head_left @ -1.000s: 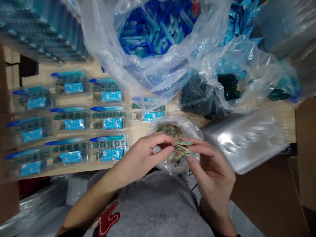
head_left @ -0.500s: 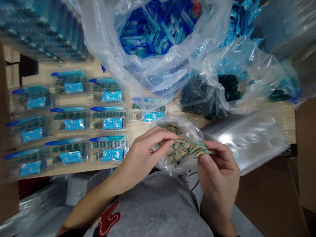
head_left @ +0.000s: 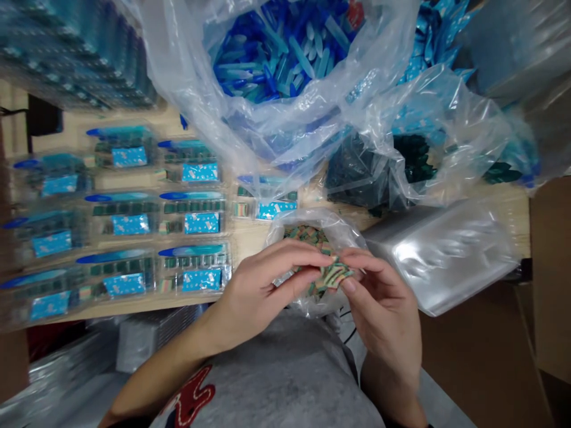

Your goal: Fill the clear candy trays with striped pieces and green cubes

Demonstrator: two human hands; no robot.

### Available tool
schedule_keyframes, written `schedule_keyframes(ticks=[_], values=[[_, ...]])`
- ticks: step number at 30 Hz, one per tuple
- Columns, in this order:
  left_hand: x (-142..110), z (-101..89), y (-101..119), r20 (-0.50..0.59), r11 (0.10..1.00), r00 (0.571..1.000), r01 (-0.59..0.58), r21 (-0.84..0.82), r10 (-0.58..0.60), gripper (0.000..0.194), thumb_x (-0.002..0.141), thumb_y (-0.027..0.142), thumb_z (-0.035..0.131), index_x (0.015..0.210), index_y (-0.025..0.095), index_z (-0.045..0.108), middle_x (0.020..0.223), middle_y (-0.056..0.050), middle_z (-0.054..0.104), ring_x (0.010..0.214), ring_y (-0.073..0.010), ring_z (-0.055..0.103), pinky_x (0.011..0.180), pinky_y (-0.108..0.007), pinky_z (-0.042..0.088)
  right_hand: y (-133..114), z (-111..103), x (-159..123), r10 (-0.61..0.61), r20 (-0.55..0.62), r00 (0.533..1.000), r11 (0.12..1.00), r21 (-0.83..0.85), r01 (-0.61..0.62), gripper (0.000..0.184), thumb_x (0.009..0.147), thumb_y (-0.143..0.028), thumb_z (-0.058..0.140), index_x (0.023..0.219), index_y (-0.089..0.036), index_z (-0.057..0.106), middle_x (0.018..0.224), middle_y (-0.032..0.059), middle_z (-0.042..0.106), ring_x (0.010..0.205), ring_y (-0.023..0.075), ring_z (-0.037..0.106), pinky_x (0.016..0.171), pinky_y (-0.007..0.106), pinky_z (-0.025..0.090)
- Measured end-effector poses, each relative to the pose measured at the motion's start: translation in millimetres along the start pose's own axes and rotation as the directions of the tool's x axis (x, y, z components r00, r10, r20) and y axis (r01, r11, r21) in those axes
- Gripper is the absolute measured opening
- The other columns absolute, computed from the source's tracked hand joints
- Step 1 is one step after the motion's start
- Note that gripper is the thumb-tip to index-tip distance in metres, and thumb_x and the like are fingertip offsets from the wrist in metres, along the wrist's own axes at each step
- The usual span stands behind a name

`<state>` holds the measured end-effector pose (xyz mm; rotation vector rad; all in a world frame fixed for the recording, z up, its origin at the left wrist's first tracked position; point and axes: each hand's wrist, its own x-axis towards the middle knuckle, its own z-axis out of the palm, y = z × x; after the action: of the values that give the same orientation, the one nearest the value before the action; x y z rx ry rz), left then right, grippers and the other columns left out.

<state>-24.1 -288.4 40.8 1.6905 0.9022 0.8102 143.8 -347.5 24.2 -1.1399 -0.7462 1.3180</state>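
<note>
Between my hands, over a small clear plastic bag [head_left: 343,223], is a stack of small striped foam-like squares [head_left: 335,275] in green, cream and orange. My right hand [head_left: 386,303] pinches this stack between thumb and fingers. My left hand [head_left: 263,279] meets it from the other side, thumb and forefinger closed around its left edge. Whether the left fingertips hold a separate square is hidden. More loose striped squares [head_left: 307,235] fill the bag beneath, partly covered by my left fingers.
Rows of clear blister packs [head_left: 201,280] with blue files lie at left. A large bag [head_left: 250,122] of blue files stands behind, beside a bag of dark green pieces [head_left: 413,160]. Flat clear plastic sleeves [head_left: 450,255] lie at right. Stacked trays [head_left: 84,53] rise at back left.
My right hand has moved left with the stack of squares, bringing it to my left fingertips. My left hand has shifted slightly right, and the two hands now meet over the bag.
</note>
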Motion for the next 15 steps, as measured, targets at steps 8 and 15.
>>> schedule_keyframes(ticks=[8, 15], values=[[1.5, -4.3, 1.8, 0.041, 0.999, 0.999, 0.035, -0.026, -0.033, 0.018, 0.089, 0.008, 0.065, 0.101, 0.022, 0.068, 0.101, 0.002, 0.073, 0.097, -0.0065, 0.068, 0.089, -0.013, 0.053, 1.3, 5.8, -10.8, -0.233, -0.076, 0.970, 0.886, -0.428, 0.179, 0.039, 0.086, -0.009, 0.073, 0.114, -0.036, 0.071, 0.105, -0.0050, 0.072, 0.085, 0.0092, 0.068, 0.072, 0.016, 0.059], [2.9, -9.3, 3.8, 0.076, 1.000, 0.997, 0.004, 0.028, -0.006, 0.017, 0.090, 0.007, 0.062, 0.101, 0.019, 0.069, 0.099, 0.000, 0.072, 0.095, -0.0066, 0.068, 0.087, -0.012, 0.052, 1.4, 2.6, -14.4, -0.392, 0.156, 0.907, 0.641, -0.661, 0.390, 0.049, 0.091, -0.005, 0.067, 0.132, -0.030, 0.061, 0.116, -0.0035, 0.072, 0.096, 0.0121, 0.071, 0.092, 0.024, 0.060]])
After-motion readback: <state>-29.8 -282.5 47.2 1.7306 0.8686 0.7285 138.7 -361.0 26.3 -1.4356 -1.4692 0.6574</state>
